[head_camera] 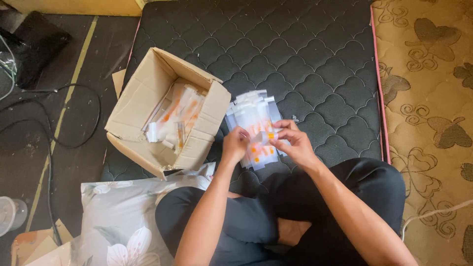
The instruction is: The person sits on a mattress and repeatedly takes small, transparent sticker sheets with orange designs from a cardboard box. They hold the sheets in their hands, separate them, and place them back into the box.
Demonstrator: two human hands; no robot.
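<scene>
A light, probably slippery clear packet is pinched closed-fingered at its edges by left hand and right hand.

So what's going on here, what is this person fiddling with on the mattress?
A person sits cross-legged on a dark quilted mattress, working with both hands. The left hand and right hand together hold a small clear packet with orange markings, just above a spread pile of similar packets lying on the mattress. Beside them, to the left, an open cardboard box holds more of the same packets. A floral pillow lies by the person's knee.
</scene>
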